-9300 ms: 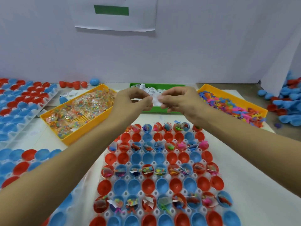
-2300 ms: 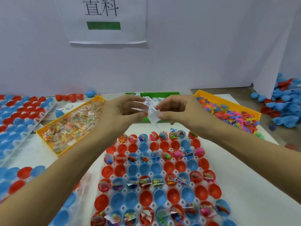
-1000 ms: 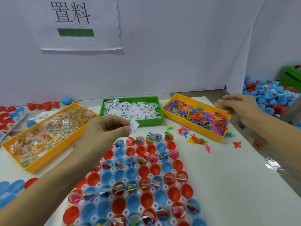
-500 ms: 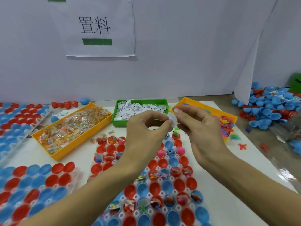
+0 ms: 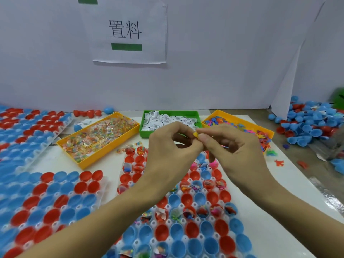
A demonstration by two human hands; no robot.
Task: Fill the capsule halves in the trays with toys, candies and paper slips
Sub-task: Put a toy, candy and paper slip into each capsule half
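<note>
Both hands meet above the tray's (image 5: 188, 219) far end: left hand (image 5: 172, 146) and right hand (image 5: 229, 146) pinch a small yellow toy (image 5: 195, 134) between fingertips. It looks light, probably soft and easily dropped; I'd keep hold by its edges.

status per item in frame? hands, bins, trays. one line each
left hand: pinching a small yellow piece
right hand: pinching the same yellow piece
green bin: holds white paper slips
left yellow bin: full of wrapped candies
right yellow bin: holds coloured toys
centre tray: filled rows alternate with empty rows
left tray: capsule halves empty
</note>
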